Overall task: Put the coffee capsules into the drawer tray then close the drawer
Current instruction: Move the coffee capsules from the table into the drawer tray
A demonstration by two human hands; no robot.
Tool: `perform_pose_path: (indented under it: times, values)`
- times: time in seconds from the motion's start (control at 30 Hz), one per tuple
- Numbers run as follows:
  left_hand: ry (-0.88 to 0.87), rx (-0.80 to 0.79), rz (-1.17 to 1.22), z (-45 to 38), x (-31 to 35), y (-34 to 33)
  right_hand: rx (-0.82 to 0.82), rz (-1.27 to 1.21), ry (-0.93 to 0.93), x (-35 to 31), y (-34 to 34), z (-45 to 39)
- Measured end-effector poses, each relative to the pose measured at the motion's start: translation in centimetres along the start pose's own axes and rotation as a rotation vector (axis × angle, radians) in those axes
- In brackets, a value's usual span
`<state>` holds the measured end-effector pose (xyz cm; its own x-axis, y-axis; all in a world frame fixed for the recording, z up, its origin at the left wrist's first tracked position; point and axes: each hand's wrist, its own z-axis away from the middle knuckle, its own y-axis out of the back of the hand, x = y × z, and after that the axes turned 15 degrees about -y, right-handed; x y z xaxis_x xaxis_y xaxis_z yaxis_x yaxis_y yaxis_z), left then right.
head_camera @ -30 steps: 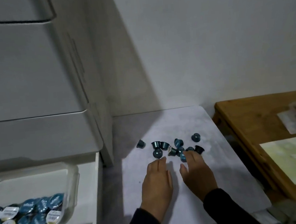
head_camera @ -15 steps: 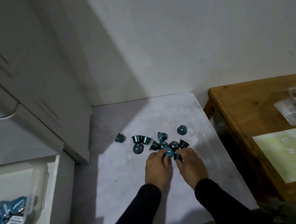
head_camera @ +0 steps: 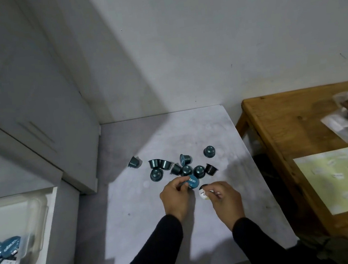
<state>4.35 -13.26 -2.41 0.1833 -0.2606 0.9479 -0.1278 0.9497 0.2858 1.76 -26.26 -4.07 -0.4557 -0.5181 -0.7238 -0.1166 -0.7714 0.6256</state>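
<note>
Head view: both hands pinch light, rigid capsules by their rims, left hand (head_camera: 176, 194) a blue-lidded capsule (head_camera: 193, 181), right hand (head_camera: 222, 195) a white-lidded capsule (head_camera: 203, 192), the tray (head_camera: 35, 213) at nine o'clock.

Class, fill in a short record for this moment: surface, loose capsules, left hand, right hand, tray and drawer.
surface: pale grey marbled tabletop
loose capsules: cluster of small teal coffee capsules lying on the tabletop, one apart at the left
left hand: grips a teal capsule with a blue foil lid
right hand: pinches a capsule with a white foil lid
tray: clear plastic tray, partly filled with capsules
drawer: white drawer, open
</note>
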Motion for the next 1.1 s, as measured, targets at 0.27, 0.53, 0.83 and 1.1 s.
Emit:
perform_pose_path:
  times: [0.27,0.53,0.83,1.1]
  values:
    - [-0.007,0.051,0.139,1.7,1.6,2.8,-0.074,-0.013,-0.090,-2.2,0.7,-0.1]
    - [-0.090,0.231,0.412,3.9,4.2,10.1,-0.290,-0.532,-0.062,-10.0,-0.1,3.3]
    - [-0.258,0.440,0.459,6.8,5.5,21.9,-0.558,-0.585,0.062,-19.2,-3.8,10.3]
    - [-0.271,0.423,0.265,5.8,0.8,38.6,-0.709,-0.426,0.118,-26.0,-14.3,17.9]
